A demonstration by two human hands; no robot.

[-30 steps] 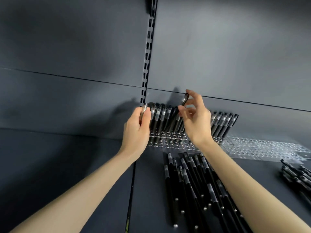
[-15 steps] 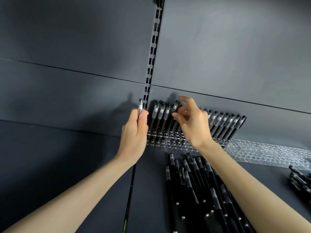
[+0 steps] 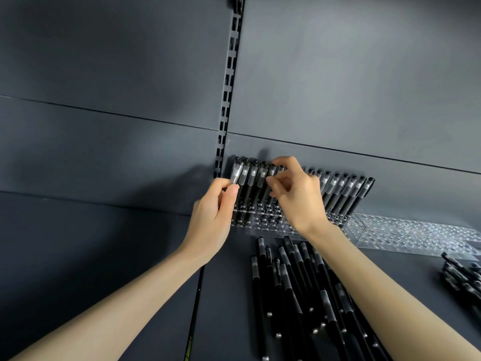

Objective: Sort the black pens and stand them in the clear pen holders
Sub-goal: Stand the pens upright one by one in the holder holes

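Note:
A clear pen holder [image 3: 263, 221] stands against the shelf's back wall, with a row of black pens [image 3: 343, 194] upright in it. My left hand [image 3: 212, 214] pinches a black pen [image 3: 236, 174] at the row's left end, its lower part hidden behind my fingers. My right hand [image 3: 296, 194] pinches another pen [image 3: 272, 171] a few places to the right, fingers curled over its cap. Several loose black pens [image 3: 299, 295] lie on the shelf between my forearms.
A second clear holder [image 3: 406, 234] with bare holes sits to the right of the first. A small pile of black pens [image 3: 463, 277] lies at the right edge. A slotted upright [image 3: 229, 84] runs up the back wall.
Both hands have come down toward the holder. The left pen has moved right into the row's left end, and the right hand's pen has dropped among the standing pens.

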